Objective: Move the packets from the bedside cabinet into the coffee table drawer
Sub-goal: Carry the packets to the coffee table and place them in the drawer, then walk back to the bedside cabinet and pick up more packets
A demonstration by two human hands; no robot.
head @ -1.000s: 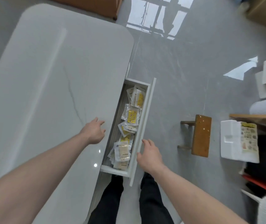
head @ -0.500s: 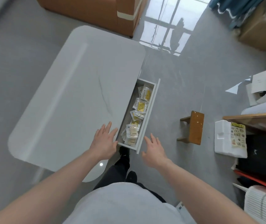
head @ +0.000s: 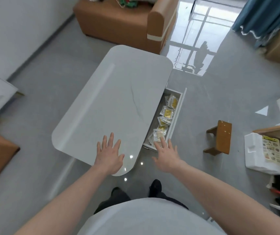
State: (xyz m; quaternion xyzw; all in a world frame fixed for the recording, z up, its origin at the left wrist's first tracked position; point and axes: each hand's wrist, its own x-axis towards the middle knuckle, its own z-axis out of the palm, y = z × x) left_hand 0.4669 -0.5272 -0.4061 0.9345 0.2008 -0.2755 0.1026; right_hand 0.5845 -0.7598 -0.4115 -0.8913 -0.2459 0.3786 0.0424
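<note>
The drawer (head: 178, 114) stood pulled out from the right side of the white coffee table (head: 112, 102), with bare grey floor (head: 212, 102) beyond its front edge and a small wooden stool (head: 220, 138) well apart to the right. The left hand (head: 109, 154) was spread flat over the table's near corner, holding nothing. The right hand (head: 167, 156) was spread too, fingers reaching over the drawer's near end. Clear packets (head: 167, 114) with yellow contents lay overlapping along the drawer. A tan sofa (head: 118, 22) stood beyond the table.
</note>
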